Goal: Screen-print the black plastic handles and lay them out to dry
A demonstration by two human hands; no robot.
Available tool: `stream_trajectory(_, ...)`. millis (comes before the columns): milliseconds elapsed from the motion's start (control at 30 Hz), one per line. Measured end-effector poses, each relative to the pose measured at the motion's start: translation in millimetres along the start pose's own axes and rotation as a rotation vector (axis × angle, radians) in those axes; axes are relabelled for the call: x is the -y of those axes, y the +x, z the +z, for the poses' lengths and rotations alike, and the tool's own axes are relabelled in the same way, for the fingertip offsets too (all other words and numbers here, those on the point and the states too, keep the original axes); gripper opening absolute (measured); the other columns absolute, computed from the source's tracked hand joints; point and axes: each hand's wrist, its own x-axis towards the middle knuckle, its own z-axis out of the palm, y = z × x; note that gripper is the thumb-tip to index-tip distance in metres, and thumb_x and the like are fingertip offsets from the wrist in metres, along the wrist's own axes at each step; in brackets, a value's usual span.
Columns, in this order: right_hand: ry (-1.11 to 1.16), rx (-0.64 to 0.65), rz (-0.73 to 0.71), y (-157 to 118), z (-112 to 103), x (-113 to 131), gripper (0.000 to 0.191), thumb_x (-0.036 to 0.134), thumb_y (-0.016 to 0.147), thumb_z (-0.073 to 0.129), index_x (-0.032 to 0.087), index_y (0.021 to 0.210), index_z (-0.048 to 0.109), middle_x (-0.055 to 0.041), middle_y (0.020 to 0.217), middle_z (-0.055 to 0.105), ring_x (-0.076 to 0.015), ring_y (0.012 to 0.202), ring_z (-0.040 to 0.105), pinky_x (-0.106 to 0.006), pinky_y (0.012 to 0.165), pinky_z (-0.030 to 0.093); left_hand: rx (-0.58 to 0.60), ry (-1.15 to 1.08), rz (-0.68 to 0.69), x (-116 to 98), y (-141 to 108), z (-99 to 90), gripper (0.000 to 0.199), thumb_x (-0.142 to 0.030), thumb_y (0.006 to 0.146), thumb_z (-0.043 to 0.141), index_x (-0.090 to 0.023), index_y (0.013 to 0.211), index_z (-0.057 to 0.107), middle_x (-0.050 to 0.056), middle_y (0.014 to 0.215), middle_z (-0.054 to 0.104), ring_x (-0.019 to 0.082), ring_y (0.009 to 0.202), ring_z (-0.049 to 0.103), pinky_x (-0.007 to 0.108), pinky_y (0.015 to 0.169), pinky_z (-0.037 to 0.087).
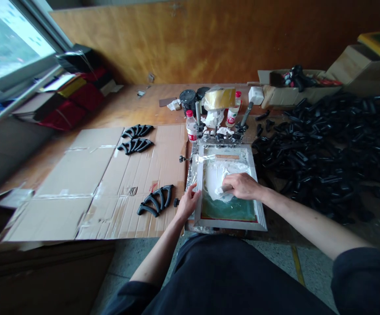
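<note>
A screen printing frame (260, 223) with a metal rim lies in front of me, its mesh green near my side. White ink (214, 177) is spread thickly over the middle of the mesh. My right hand (244, 186) is closed round a small ink-smeared scraper (226, 188), pressed against the white ink; most of the tool is hidden by the fingers and ink. At the frame's left side, my left hand (189, 202) grips the rim, thumb towards the top. A flat brown strip (227, 157) lies at the far end inside the frame.
Flattened cardboard (111, 175) on the left bears curved black parts (157, 201) in rows. A large heap of black parts (314, 153) lies to the right. Behind the frame stand clamps (242, 127), red-capped bottles (190, 127), a black tub (188, 100) and a yellow block (220, 98).
</note>
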Motion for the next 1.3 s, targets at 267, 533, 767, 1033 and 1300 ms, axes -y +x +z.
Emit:
stream_trajectory(267,-0.05,-0.112,-0.085,-14.3,23.2,13.7,0.018,0.014,0.087,0.055,0.02,0.099,0.068,-0.0038,0.091,0.069,-0.0168,0.082,0.061,-0.026,0.07,0.045,-0.007,-0.1,-0.001,-4.7,-5.3,-4.1,0.054,-0.051,0.084,0.054,-0.023,0.13,0.054,-0.002,0.069,0.06,0.012,0.059,0.053,0.023,0.056,0.041)
stream_trajectory(533,-0.021,-0.38,0.381,55.7,-54.8,-44.6,0.048,0.038,0.085,0.065,0.029,0.132,0.056,-0.0025,0.098,0.069,-0.0164,0.078,0.063,-0.027,0.07,0.048,0.065,-0.39,0.05,-56.6,-22.6,-39.2,0.062,-0.059,0.084,0.052,-0.019,0.132,0.054,-0.006,0.057,0.047,0.008,0.047,0.042,0.019,0.046,0.036)
stream_trajectory(767,0.106,-0.654,0.771,-20.5,-55.9,-118.4,0.034,0.026,0.093,0.041,0.006,0.083,0.067,0.002,0.067,0.068,-0.0075,0.056,0.051,-0.017,0.059,0.045,-0.108,-0.694,0.358,-133.9,-6.8,-64.3,0.052,-0.063,0.09,0.039,-0.02,0.111,0.062,0.005,0.093,0.066,0.013,0.076,0.062,0.024,0.063,0.052)
stream_trajectory(1033,-0.032,-0.103,0.551,-15.4,59.1,-18.9,0.013,0.029,0.085,0.064,0.017,0.084,0.061,-0.011,0.093,0.065,-0.0232,0.092,0.06,-0.033,0.083,0.045,-0.062,-0.83,0.196,-135.0,-6.4,-25.6,0.056,-0.065,0.086,0.045,-0.017,0.113,0.056,0.009,0.094,0.07,0.017,0.08,0.067,0.026,0.063,0.053)
stream_trajectory(1300,0.155,-0.239,0.192,-6.4,46.3,37.9,0.016,0.031,0.094,0.051,0.021,0.083,0.057,-0.0047,0.089,0.064,-0.0186,0.09,0.056,-0.03,0.083,0.043,0.205,-1.019,-0.324,-53.5,-55.3,31.8,0.05,-0.058,0.078,0.064,-0.014,0.101,0.06,0.013,0.104,0.07,0.021,0.085,0.07,0.029,0.064,0.056)
